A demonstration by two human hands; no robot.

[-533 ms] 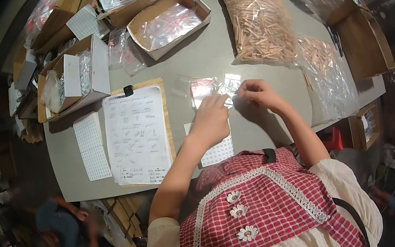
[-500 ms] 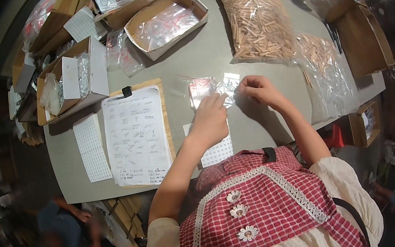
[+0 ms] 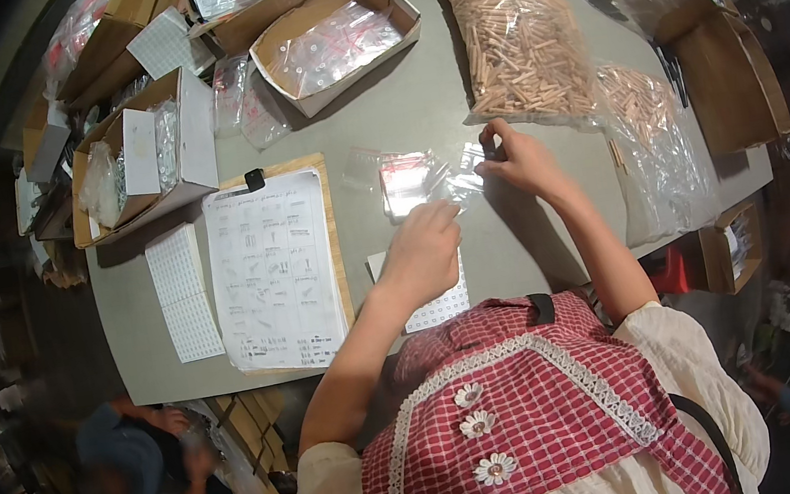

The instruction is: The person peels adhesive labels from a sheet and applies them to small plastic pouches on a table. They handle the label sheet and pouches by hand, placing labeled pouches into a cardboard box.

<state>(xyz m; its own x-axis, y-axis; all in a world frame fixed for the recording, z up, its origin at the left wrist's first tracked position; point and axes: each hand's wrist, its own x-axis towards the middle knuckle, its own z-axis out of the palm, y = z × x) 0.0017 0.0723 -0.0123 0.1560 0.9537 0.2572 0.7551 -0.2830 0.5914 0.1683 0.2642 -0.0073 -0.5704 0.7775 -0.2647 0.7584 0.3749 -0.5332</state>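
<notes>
grey table — clipboard | cardboard boxes | dowel bag (clear plastic) | label sheet

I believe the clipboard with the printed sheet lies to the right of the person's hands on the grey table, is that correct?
Not quite: in the head view the clipboard with the printed sheet lies to the left of the left hand and right hand, not the right. It does rest on the grey table.
</notes>
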